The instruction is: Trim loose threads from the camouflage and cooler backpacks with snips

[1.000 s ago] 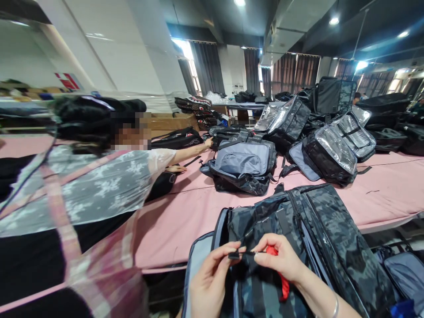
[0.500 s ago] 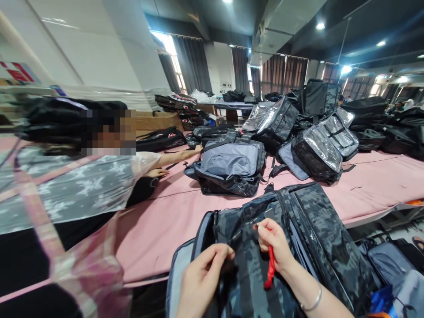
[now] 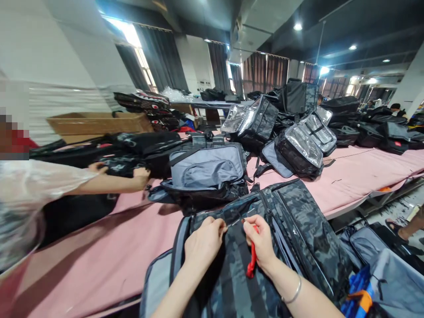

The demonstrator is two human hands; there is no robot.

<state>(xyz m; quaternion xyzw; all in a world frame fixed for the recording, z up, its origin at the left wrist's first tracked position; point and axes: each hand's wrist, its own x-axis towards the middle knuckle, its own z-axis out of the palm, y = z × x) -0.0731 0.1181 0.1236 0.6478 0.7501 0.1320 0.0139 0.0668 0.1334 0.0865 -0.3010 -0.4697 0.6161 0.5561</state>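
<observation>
A dark camouflage backpack lies in front of me at the table's near edge, its grey-lined flap folded out on the left. My left hand is over its upper part, fingertips pinched together; whatever is between them is hidden. Just to the right, my right hand is closed around a slim red-wrapped tool. Its red end hangs below the fist and a small dark tip shows at the thumb. The tool's kind cannot be made out. Both hands are close together, not touching.
On the pink table stand a grey-lined open backpack and a silver-lined bag. A cardboard box sits behind. At left, a co-worker's arms reach over black bags. More bags lie low at right.
The black strap end seen in my left fingers earlier no longer shows. My hands parted, then came nearer again over the backpack. My view swung right, and the co-worker shifted toward the left edge.
</observation>
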